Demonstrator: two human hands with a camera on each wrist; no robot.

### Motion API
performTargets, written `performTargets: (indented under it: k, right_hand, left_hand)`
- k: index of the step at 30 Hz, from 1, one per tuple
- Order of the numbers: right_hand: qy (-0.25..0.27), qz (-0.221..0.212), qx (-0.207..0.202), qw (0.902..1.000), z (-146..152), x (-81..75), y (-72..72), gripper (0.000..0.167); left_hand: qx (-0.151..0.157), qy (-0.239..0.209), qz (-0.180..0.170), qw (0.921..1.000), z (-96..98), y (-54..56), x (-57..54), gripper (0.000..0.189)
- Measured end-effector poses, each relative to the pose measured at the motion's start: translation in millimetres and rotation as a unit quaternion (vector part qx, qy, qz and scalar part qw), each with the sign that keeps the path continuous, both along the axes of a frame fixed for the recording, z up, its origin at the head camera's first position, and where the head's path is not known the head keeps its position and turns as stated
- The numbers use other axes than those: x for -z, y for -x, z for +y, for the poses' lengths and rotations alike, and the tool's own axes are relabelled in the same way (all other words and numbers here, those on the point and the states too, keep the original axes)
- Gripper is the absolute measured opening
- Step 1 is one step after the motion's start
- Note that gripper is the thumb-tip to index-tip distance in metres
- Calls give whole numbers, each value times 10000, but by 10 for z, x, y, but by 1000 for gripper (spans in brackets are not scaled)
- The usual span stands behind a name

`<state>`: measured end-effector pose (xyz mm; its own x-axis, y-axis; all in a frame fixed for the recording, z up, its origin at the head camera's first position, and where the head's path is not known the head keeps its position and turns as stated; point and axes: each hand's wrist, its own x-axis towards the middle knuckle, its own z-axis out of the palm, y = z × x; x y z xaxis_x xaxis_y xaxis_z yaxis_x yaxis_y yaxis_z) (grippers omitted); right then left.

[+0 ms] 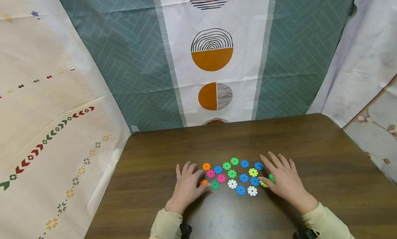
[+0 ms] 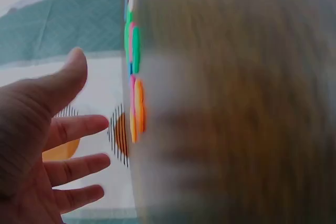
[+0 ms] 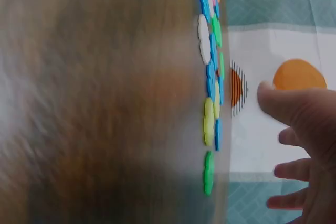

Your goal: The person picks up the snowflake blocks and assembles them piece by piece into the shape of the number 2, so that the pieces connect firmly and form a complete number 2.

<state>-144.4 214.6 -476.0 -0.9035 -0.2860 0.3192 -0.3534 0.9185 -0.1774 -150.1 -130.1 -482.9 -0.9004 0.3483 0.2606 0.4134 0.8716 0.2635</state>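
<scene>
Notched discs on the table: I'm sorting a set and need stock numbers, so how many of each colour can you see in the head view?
Blue discs: 6
Green discs, light and dark: 5
Orange discs: 2
Pink discs: 2
Yellow discs: 2
White discs: 2
Brown disc: 1
Total in sight: 20

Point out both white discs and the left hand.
Left white disc (image 1: 232,184): head view, middle of its face.
Right white disc (image 1: 252,190): head view, middle of its face.
Left hand (image 1: 187,186): head view, back of the hand.
</scene>
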Motion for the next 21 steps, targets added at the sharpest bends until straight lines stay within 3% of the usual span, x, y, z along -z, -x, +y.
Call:
performTargets:
  k: [4,7,11,21]
  right_hand:
    - [0,254,-537,9982,-81,-10,-42,52]
    - [-78,49,-1046,9945,-148,-8,-67,37]
    - [-126,-286,-1586,9868,-219,21,-87,29]
    - [-77,-297,-1853,9822,-277,105,-109,27]
  left_hand:
    - [213,319,144,9992,104,5,13,30]
    - [301,656,181,9972,189,15,22,27]
    - [355,967,191,9945,284,30,28,25]
    - [422,1264,159,9909,395,29,26,27]
